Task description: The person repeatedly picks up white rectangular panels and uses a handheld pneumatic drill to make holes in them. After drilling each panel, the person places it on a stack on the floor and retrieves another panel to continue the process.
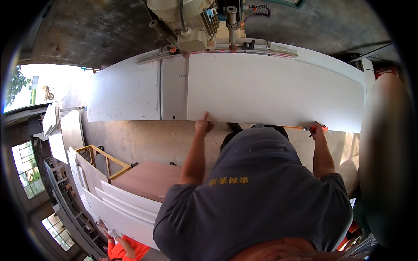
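A long white board (pixel 278 87) lies on the white machine table (pixel 124 98). My left hand (pixel 203 125) is at the board's near left corner. Its index finger stretches out on the white surface, while the other fingers bend at the edge; I see nothing held in it. Farther right along the near edge, my right hand (pixel 320 129) is closed around a red-and-black tape measure (pixel 312 128). A thin orange-yellow strip runs left from the tape measure along the board's edge, then is lost behind my body.
Over the table's far side stands a machine with a motor (pixel 185 21) and a vertical spindle (pixel 232 26). A metal rail (pixel 152 56) runs behind the board. White panels (pixel 126 209) and a yellow frame (pixel 115 161) stand behind left, near a person in orange (pixel 130 249).
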The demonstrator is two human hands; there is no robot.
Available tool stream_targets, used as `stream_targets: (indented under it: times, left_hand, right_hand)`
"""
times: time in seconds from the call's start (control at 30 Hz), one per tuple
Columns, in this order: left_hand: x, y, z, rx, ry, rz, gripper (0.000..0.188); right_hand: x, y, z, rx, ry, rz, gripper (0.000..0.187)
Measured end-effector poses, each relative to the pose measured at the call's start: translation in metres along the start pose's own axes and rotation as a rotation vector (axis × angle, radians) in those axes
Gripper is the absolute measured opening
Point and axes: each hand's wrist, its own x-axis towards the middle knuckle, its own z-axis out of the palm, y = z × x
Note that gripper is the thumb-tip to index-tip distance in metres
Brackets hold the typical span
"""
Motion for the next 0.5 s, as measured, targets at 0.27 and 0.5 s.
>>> stream_targets:
  times: [0.27,0.5]
  left_hand:
    - [0.002,0.007,-0.005,-0.025,0.038,-0.05,0.056]
    - [0.006,-0.004,-0.027,-0.087,0.3,0.007,0.061]
  right_hand:
    - [-0.008,-0.021,0.018,-0.149,-0.067,-0.076,0.031]
    - [-0.023,-0.021,0.014,-0.294,-0.114,-0.035,0.031]
